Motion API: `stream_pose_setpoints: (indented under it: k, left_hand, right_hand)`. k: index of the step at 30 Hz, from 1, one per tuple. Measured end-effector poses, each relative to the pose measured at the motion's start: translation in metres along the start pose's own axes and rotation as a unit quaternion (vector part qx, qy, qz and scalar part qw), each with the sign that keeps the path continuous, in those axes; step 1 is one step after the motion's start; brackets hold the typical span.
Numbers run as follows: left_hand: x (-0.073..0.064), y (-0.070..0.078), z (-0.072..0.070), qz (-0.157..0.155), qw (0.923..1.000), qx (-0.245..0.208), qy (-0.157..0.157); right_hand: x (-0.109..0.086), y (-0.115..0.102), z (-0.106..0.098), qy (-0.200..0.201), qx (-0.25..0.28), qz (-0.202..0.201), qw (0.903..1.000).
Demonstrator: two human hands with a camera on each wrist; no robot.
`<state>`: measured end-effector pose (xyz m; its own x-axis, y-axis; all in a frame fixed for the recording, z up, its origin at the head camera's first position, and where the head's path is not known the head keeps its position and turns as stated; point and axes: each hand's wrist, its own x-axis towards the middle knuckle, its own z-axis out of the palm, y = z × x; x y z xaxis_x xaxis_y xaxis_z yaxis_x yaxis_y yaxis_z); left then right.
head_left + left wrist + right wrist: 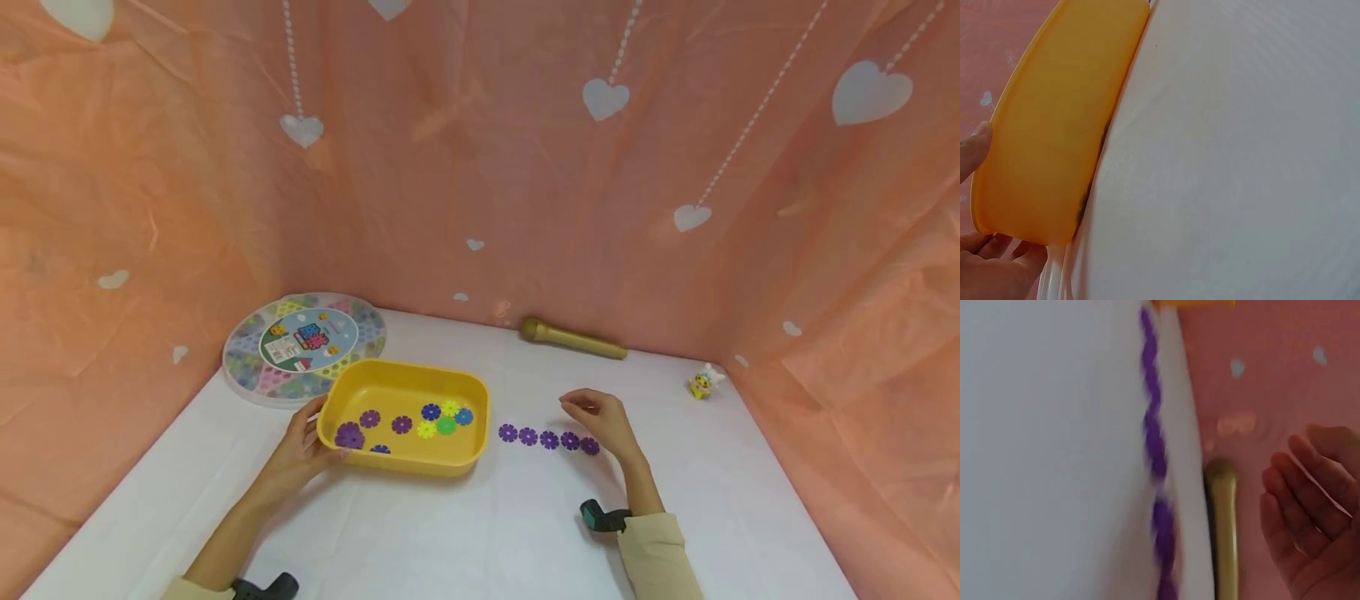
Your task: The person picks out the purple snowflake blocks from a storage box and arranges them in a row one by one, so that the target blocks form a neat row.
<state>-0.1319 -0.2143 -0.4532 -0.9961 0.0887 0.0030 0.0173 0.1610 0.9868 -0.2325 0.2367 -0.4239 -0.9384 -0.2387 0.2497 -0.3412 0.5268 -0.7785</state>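
A yellow plastic basin [450, 467] stands on the white table. My left hand [300, 454] holds its left end, with the thumb [974, 149] at the rim and the other fingers at the end wall. Inside lie several toothed plastic discs: purple ones [350, 436] at the left, and blue, yellow and green ones [446, 425] to the right. To the basin's right, several purple discs [549, 440] form a row; whether they interlock I cannot tell. Over the row's right end hovers my right hand [606, 421], fingers loosely bent, nothing seen in it.
Behind the basin at the left lies a round clear case [243, 367] with colourful contents and a label. A gold microphone [573, 337] rests along the back edge, and a small yellow-and-white figurine [703, 382] stands at the back right. Pink cloth [480, 183] encloses the table.
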Motion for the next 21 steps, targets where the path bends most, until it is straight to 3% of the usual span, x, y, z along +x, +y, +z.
stream_pose_setpoints:
  k: [4,8,15,21]
  left_hand:
    - [-0.001,0.0,0.0,-0.002,1.0,0.004,-0.002]
    - [-0.001,0.002,0.0,-0.003,0.9999,0.014,0.0]
    - [0.0,0.002,0.0,0.009,0.9999,0.001,0.009]
    - [-0.001,-0.002,0.001,0.012,0.9999,-0.002,0.008]
  right_hand:
    - [0.018,-0.049,0.023,-0.019,0.078,-0.018,0.9966]
    - [0.037,-0.082,0.054,-0.063,0.096,-0.05,0.9921]
    - [0.07,-0.092,0.12,-0.155,0.101,-0.056,0.9811]
    - [0.073,-0.118,0.154,-0.208,0.085,-0.057,0.9728]
